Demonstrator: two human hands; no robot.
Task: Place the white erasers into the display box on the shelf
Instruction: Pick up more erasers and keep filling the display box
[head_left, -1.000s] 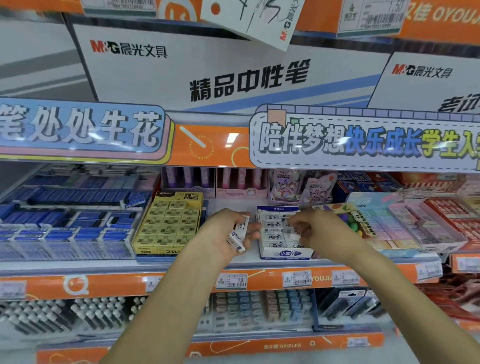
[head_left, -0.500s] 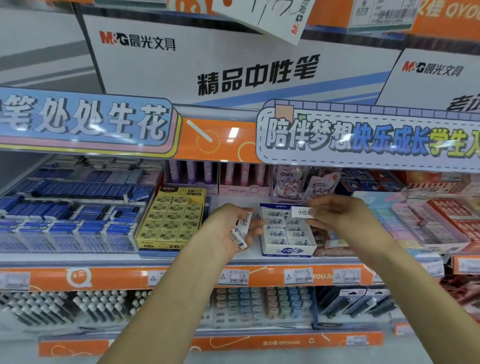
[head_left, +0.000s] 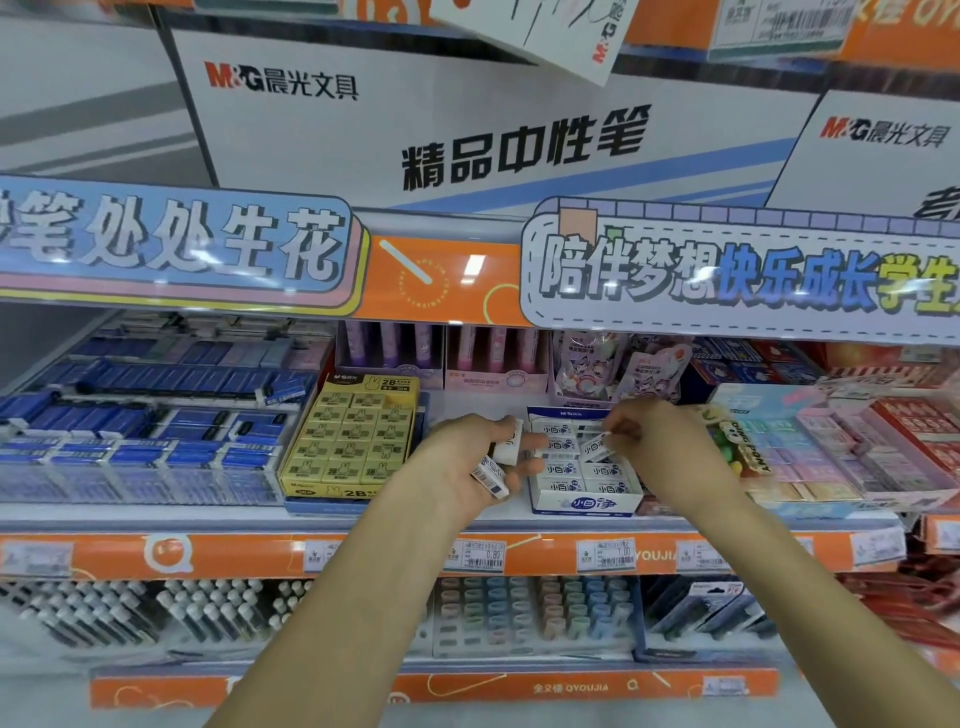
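Over the box (head_left: 582, 503) on the shelf (head_left: 249, 514), the right hand (head_left: 660, 447) pinches one eraser (head_left: 593, 448) just above its rows; the left hand (head_left: 467, 462), beside the box, grips spare erasers (head_left: 500, 460)

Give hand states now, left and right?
Left hand: closed on spare erasers.
Right hand: pinching one eraser over the box.

I see the white display box (head_left: 582, 503) sitting open-topped at the shelf's front edge, blue lettering on its front wall, with rows of white erasers (head_left: 561, 469) lying flat inside. One eraser (head_left: 596, 448) is tilted above the box's upper rows. A few more erasers (head_left: 500, 457) are bunched just left of the box.
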